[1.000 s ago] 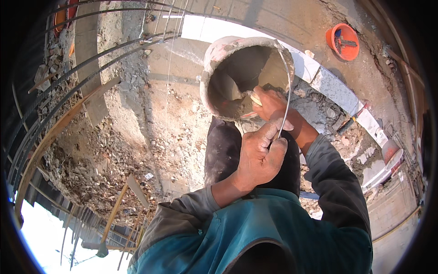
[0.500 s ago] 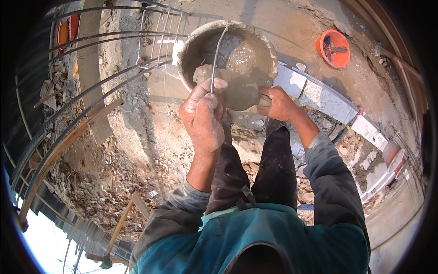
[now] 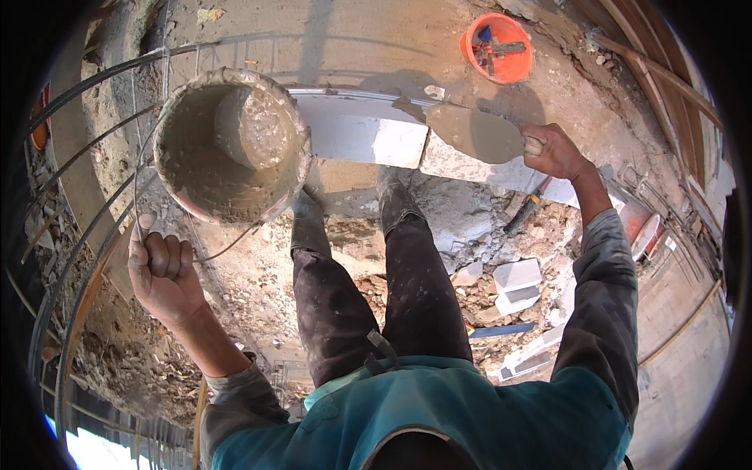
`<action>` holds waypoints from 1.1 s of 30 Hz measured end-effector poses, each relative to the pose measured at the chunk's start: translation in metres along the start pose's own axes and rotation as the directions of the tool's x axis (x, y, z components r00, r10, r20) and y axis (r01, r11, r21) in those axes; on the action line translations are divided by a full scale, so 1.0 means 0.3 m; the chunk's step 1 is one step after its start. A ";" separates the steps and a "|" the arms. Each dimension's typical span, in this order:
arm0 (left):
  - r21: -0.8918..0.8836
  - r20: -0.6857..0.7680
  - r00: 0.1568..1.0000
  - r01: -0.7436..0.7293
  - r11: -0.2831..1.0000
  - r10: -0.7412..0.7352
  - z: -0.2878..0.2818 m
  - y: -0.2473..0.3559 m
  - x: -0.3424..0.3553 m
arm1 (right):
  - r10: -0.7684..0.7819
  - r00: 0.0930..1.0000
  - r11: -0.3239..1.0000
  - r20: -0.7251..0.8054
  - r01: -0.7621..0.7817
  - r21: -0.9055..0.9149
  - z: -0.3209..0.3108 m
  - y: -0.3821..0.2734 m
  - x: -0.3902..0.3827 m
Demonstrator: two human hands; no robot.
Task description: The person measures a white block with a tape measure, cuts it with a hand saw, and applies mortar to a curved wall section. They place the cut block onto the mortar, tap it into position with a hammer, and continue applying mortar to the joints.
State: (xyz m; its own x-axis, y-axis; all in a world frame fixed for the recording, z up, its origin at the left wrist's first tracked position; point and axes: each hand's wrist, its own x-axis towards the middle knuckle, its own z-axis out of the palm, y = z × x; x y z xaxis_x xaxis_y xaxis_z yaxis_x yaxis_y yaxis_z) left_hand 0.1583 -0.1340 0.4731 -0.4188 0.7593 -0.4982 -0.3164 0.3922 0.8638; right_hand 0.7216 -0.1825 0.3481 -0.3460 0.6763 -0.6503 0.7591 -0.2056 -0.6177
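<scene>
1. Trowel (image 3: 474, 133): I hold it right of centre, its broad blade pointing left and coated with wet grey mortar. The blade lies over the far edge of the row of white blocks (image 3: 360, 141); I cannot tell whether it touches them.
2. Right hand (image 3: 558, 151): my fingers are wrapped round the short trowel handle, at the blade's right end.
3. Mortar bucket (image 3: 188, 137): left of centre, its mouth faces my camera and its rim is crusted. A rounded, pale heap of mortar (image 3: 254, 129) sits against the far right of the inside. I cannot tell whether the base rests on the ground.
4. Left hand (image 3: 163, 262): my fingers are curled tight around the thin wire handle (image 3: 229, 249), near and to the left of the bucket.
5. Legs in dark trousers (image 3: 423, 298): between the two arms, with both feet at the near side of the block row, the left one just beside the bucket.
6. Right ground: a tool with a black and yellow grip (image 3: 523, 211) lies just near of the blocks; nearer still are loose white block pieces (image 3: 517, 286) and a blue strip (image 3: 505, 331).
7. Outer field: an orange bucket (image 3: 513, 72) containing tools stands far right; dark curved bars (image 3: 48, 186) sweep along the left.
</scene>
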 end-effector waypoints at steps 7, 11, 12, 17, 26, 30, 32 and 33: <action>0.063 -0.114 0.988 -0.094 0.994 0.101 -0.002 -0.009 0.064 | 0.013 0.998 0.764 0.069 0.035 -0.644 -0.001 0.106 0.236; 0.238 -0.189 0.964 -0.142 0.961 0.190 -0.066 -0.038 0.128 | -0.027 0.982 0.698 0.188 0.153 -0.699 0.085 0.012 0.215; 0.301 -0.185 0.957 -0.161 0.940 0.224 -0.077 -0.043 0.130 | 0.022 0.972 0.702 0.233 0.151 -0.696 0.059 -0.042 0.201; 0.624 -0.241 0.853 -0.229 0.747 0.463 -0.078 -0.103 0.165 | 0.098 0.992 0.826 0.076 -0.038 -0.562 -0.048 0.018 0.203; 0.474 -0.429 0.831 -0.127 0.871 0.355 -0.078 -0.152 0.220 | 0.116 0.993 0.817 0.040 -0.072 -0.572 0.287 0.424 0.603; 0.486 -0.346 0.871 -0.152 0.860 0.350 -0.126 -0.161 0.250 | 0.102 0.993 0.796 0.065 -0.042 -0.603 0.327 0.500 0.708; 0.559 -0.314 0.878 -0.138 0.817 0.363 -0.169 -0.161 0.273 | 0.033 0.996 0.800 0.078 0.020 -0.600 0.345 0.540 0.720; 0.555 -0.297 0.885 -0.146 0.819 0.359 -0.189 -0.160 0.282 | -0.001 0.996 0.799 0.094 0.057 -0.599 0.345 0.552 0.730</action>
State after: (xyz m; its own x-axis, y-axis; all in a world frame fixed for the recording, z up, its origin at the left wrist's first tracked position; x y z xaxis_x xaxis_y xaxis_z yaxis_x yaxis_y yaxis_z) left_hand 0.0898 -0.1180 0.3853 -0.7371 0.6582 -0.1529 0.2749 0.4988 0.8220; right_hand 0.7147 -0.1416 0.0577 -0.3966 0.6071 -0.6886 0.9169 0.2977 -0.2656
